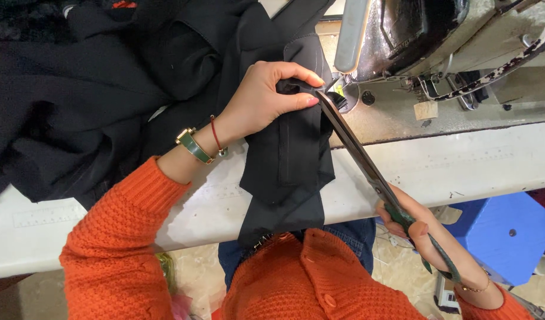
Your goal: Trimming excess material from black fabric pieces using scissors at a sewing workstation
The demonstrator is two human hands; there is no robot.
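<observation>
White desk (462, 166) with printed ruler marks runs across the view, sewing machine (414, 35) at the top right, blue stool (503, 231) below the desk edge on the right. Black fabric pile (77, 101) covers the desk's left side. Person in an orange sweater (124, 237), seen from the head camera.

Left hand (266, 98) is closed in a pinch on the top end of a black fabric piece (290, 160), thumb and fingers pressed together just beside the machine's needle area. The piece hangs from that pinch down over the desk edge toward the lap, long axis roughly vertical in the view. Watch and red cord on the left wrist.

Right hand (423, 234) is closed around the green handles of the scissors (367, 166), below the desk edge at lower right. Scissors' long axis runs diagonally up-left, from the right hand to the tip. Tip sits touching or just beside the left fingertips, at the pinched fabric end; whether the blades are parted can't be told. Blades lie along the right edge of the piece. Left hand is the one nearer the cut point; right hand stands well apart from it, at the far end of the scissors.
</observation>
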